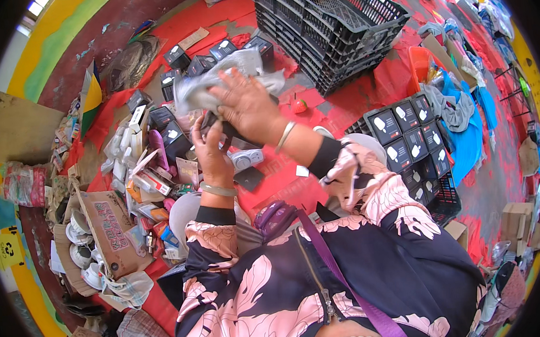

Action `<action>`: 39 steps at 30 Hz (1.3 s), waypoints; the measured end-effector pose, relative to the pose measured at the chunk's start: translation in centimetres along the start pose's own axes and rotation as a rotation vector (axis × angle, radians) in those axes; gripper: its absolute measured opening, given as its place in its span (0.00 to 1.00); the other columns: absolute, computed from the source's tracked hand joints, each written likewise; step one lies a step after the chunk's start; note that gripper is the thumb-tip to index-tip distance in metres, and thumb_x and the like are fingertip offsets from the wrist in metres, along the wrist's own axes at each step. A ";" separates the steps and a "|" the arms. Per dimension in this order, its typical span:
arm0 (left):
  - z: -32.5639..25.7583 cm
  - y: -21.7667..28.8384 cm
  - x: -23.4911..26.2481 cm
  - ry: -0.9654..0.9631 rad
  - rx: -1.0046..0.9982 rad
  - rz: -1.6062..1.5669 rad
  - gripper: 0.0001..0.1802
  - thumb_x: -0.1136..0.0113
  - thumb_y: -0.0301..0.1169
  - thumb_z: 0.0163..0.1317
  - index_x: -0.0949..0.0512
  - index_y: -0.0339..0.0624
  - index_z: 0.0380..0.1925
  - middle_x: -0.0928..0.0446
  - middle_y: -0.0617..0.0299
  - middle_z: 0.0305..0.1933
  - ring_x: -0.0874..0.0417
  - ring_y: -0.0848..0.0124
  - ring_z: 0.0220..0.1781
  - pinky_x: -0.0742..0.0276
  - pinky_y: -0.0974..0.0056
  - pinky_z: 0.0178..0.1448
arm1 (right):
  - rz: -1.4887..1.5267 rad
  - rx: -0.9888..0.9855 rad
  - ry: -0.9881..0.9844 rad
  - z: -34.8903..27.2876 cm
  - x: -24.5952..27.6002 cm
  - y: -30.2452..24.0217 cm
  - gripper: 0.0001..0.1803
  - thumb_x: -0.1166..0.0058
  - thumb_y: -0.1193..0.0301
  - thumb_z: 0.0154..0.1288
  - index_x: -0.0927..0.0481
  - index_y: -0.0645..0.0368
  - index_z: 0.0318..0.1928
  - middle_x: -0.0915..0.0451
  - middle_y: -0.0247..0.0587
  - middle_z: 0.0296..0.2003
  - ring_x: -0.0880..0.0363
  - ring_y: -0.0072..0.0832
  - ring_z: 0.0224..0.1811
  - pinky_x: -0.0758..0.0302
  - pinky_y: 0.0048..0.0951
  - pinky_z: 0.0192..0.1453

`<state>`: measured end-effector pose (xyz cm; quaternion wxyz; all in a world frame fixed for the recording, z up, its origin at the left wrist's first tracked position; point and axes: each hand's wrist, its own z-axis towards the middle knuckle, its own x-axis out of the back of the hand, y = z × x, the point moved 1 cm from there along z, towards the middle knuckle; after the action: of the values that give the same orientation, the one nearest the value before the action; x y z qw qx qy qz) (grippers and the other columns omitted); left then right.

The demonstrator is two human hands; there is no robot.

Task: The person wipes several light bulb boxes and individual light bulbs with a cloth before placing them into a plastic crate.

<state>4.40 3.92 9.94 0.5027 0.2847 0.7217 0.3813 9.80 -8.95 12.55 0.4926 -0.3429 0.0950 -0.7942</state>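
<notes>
Hands raised over the red floor (353, 111): our right hand (247, 105) lies flat on a grey cloth (215, 79), pressing it, while our left hand (210, 148) closes its grip on a dark device (227, 132) just under that cloth. Black boxes (180, 66) lie beyond, stacked black crates (329, 23) to the right, a carton (110, 231) to our left.

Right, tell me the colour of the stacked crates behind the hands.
The stacked crates are black, with open mesh sides; the head view shows them.
</notes>
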 end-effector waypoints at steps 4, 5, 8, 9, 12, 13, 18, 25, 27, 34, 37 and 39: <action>0.6 -0.6 2.2 0.036 0.074 -0.076 0.28 0.37 0.45 0.53 0.33 0.54 0.52 0.30 0.68 0.41 0.30 0.73 0.45 0.33 0.57 0.49 | 0.068 0.011 -0.111 -1.3 0.0 -1.4 0.19 0.46 0.67 0.59 0.23 0.51 0.52 0.24 0.47 0.53 0.28 0.42 0.59 0.39 0.39 0.63; 0.6 -0.5 2.7 0.056 0.050 -0.077 0.29 0.38 0.48 0.53 0.33 0.54 0.53 0.29 0.67 0.43 0.29 0.70 0.49 0.33 0.55 0.51 | 0.080 0.043 -0.149 -1.4 0.3 -1.7 0.18 0.46 0.67 0.59 0.23 0.50 0.52 0.23 0.46 0.53 0.27 0.40 0.59 0.38 0.39 0.62; 1.5 0.2 3.8 -0.019 0.100 -0.224 0.29 0.43 0.54 0.56 0.30 0.51 0.53 0.26 0.60 0.52 0.26 0.66 0.55 0.31 0.53 0.56 | 0.015 0.161 -0.249 -2.2 1.9 -2.2 0.16 0.47 0.69 0.59 0.22 0.47 0.49 0.21 0.39 0.51 0.25 0.31 0.57 0.35 0.36 0.58; 1.5 0.8 3.4 -0.077 0.095 -0.257 0.28 0.45 0.53 0.59 0.28 0.45 0.52 0.25 0.57 0.54 0.24 0.63 0.55 0.27 0.55 0.56 | 0.019 0.191 -0.285 -2.3 2.5 -2.1 0.16 0.48 0.71 0.58 0.22 0.48 0.49 0.21 0.40 0.51 0.25 0.31 0.58 0.35 0.35 0.58; 1.9 1.0 4.5 -0.189 0.008 -0.390 0.25 0.44 0.47 0.59 0.26 0.41 0.49 0.22 0.59 0.50 0.22 0.63 0.51 0.24 0.57 0.54 | 0.051 0.315 -0.380 -2.0 4.2 -1.8 0.14 0.49 0.73 0.57 0.21 0.49 0.44 0.20 0.38 0.49 0.24 0.31 0.56 0.34 0.35 0.56; 1.8 1.9 3.9 -0.187 0.036 -0.377 0.24 0.43 0.47 0.58 0.26 0.42 0.49 0.22 0.60 0.49 0.22 0.63 0.50 0.24 0.57 0.53 | 0.018 0.291 -0.456 -1.9 5.0 -0.9 0.13 0.49 0.73 0.57 0.20 0.49 0.43 0.20 0.38 0.48 0.24 0.32 0.54 0.34 0.35 0.57; 2.1 4.0 4.7 0.152 0.004 -0.294 0.45 0.34 0.56 0.42 0.37 0.47 0.57 0.31 0.52 0.50 0.29 0.53 0.54 0.34 0.36 0.57 | -0.571 -0.128 -0.820 -1.9 9.7 5.6 0.07 0.45 0.70 0.54 0.18 0.53 0.35 0.17 0.43 0.35 0.19 0.38 0.39 0.28 0.37 0.46; 0.4 4.5 2.4 -0.030 0.208 -0.553 0.40 0.36 0.56 0.43 0.32 0.49 0.55 0.32 0.52 0.58 0.32 0.52 0.61 0.37 0.34 0.60 | 0.530 -0.654 0.160 1.0 10.2 6.5 0.12 0.53 0.73 0.65 0.20 0.63 0.45 0.18 0.35 0.33 0.22 0.17 0.35 0.24 0.23 0.40; 0.4 3.7 2.8 -0.085 0.273 -0.624 0.42 0.35 0.55 0.42 0.34 0.48 0.57 0.33 0.50 0.60 0.33 0.51 0.63 0.37 0.34 0.61 | 0.980 -0.729 0.259 1.8 8.9 1.4 0.14 0.55 0.74 0.68 0.23 0.65 0.50 0.19 0.36 0.40 0.22 0.19 0.38 0.24 0.23 0.42; -0.7 2.3 -0.5 -0.178 0.221 -0.682 0.42 0.34 0.52 0.45 0.35 0.45 0.59 0.33 0.54 0.61 0.32 0.58 0.63 0.36 0.50 0.67 | -0.044 0.211 -0.135 0.1 2.1 -5.2 0.24 0.51 0.55 0.65 0.26 0.48 0.59 0.46 0.48 0.70 0.57 0.46 0.74 0.64 0.45 0.73; -0.9 2.3 -0.6 -0.202 0.274 -0.785 0.43 0.35 0.51 0.46 0.36 0.43 0.60 0.33 0.54 0.62 0.32 0.57 0.64 0.37 0.52 0.68 | -0.078 0.185 -0.157 0.2 1.6 -4.4 0.24 0.52 0.55 0.65 0.26 0.48 0.59 0.45 0.48 0.70 0.55 0.46 0.74 0.59 0.46 0.72; -0.6 2.4 -0.3 -0.212 0.287 -0.821 0.43 0.35 0.51 0.46 0.37 0.43 0.61 0.34 0.53 0.63 0.33 0.54 0.64 0.37 0.50 0.68 | -0.057 0.121 -0.138 0.2 1.6 -4.2 0.24 0.54 0.58 0.66 0.28 0.54 0.60 0.44 0.50 0.69 0.54 0.49 0.73 0.52 0.47 0.71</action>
<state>3.99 4.83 12.17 0.6390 0.0791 0.7650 0.0148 6.50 -8.22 15.47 0.4951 -0.3690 0.0031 -0.7866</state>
